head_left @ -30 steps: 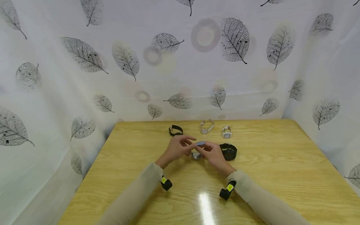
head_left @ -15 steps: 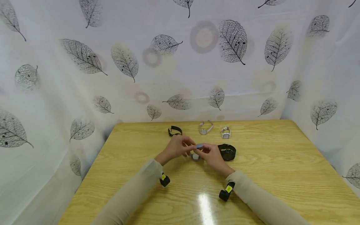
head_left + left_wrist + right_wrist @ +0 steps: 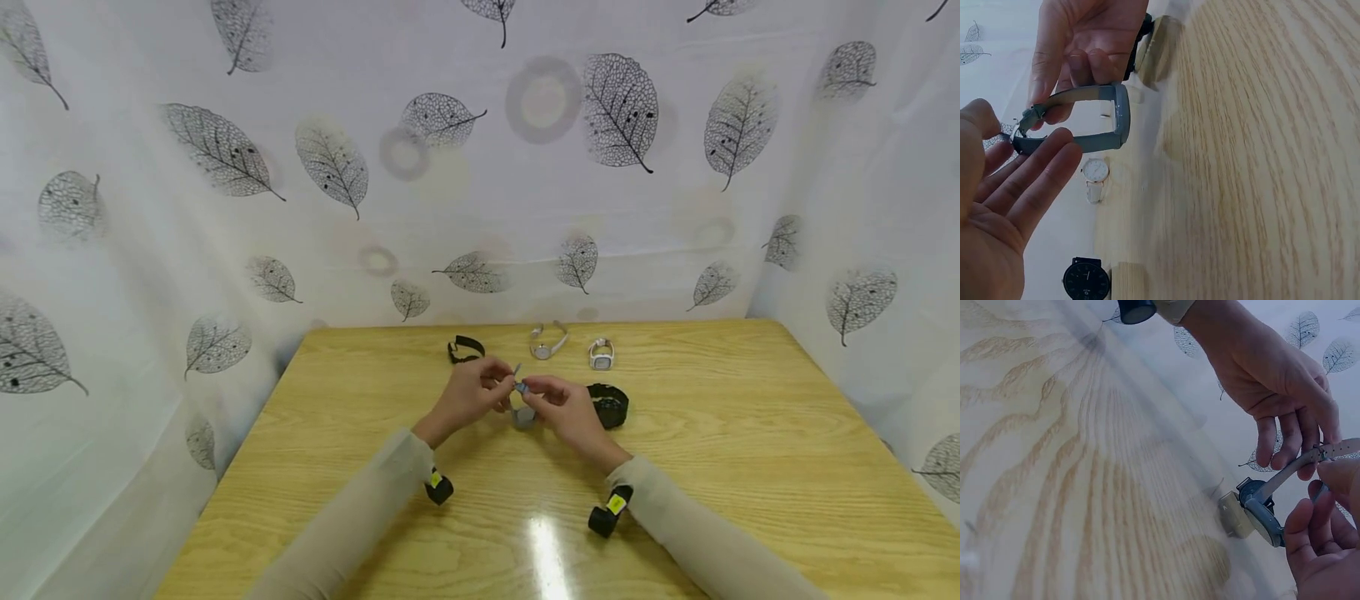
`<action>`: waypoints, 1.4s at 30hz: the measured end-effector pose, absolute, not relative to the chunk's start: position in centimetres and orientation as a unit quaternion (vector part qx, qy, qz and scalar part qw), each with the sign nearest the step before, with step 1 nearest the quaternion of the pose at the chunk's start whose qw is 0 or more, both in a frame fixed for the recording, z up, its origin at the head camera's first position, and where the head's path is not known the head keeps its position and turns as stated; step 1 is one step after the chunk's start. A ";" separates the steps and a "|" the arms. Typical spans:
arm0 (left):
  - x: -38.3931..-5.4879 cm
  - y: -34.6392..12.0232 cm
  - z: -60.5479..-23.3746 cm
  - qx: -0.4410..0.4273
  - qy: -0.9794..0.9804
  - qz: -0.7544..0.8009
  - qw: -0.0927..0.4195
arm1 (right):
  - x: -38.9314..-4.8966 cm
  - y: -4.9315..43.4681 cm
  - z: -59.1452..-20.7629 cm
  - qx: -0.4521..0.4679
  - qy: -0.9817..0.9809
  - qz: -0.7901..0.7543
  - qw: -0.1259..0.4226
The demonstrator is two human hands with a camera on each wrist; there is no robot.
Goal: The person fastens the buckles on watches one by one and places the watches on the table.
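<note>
A blue-grey wristwatch (image 3: 524,417) is held between both hands over the middle of the table, its case hanging below the fingers. In the left wrist view its strap (image 3: 1099,142) forms a loop, with the two ends meeting at the buckle (image 3: 1020,128). My left hand (image 3: 469,392) pinches the strap by the buckle with thumb and forefinger. From the other side, my right hand (image 3: 568,414) pinches the strap with thumb and fingertips. The right wrist view shows a row of holes in the strap end (image 3: 1342,448), which extends past the buckle.
A large black watch (image 3: 613,407) lies just beyond the right hand. A black-strapped watch (image 3: 467,342), a white round-dial watch (image 3: 543,352) and a white square watch (image 3: 602,362) lie toward the table's back edge, before a leaf-print curtain (image 3: 480,192).
The strap end, earlier lying flat between the fingertips, now points upward by the left thumb. Both hands remain in nearly the same place.
</note>
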State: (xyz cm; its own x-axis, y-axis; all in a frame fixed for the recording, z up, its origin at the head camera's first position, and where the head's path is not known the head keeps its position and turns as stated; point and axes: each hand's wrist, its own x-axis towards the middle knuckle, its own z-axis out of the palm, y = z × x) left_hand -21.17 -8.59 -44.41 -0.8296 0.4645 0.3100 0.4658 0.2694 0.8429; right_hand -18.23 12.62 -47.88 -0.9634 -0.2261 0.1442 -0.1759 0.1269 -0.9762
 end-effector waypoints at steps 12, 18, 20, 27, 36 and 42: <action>-21.2 -8.9 -45.0 -0.285 -0.767 -0.575 -0.020 | -18.1 12.4 -47.5 -0.135 0.724 -0.676 0.029; -21.1 -9.0 -45.2 -0.282 -0.755 -0.591 -0.031 | -18.2 12.1 -47.3 -0.104 0.720 -0.685 0.042; -21.0 -8.9 -45.2 -0.276 -0.750 -0.600 -0.028 | -18.3 12.0 -47.3 -0.097 0.720 -0.686 0.044; -20.4 -8.7 -44.9 -0.306 -0.755 -0.580 0.029 | -18.5 12.0 -47.0 -0.093 0.723 -0.683 0.047; -20.1 -8.6 -44.6 -0.301 -0.764 -0.566 0.072 | -18.4 11.8 -47.0 -0.097 0.728 -0.678 0.046; -20.2 -8.8 -44.3 -0.281 -0.756 -0.589 0.050 | -18.5 11.8 -47.0 -0.080 0.730 -0.677 0.047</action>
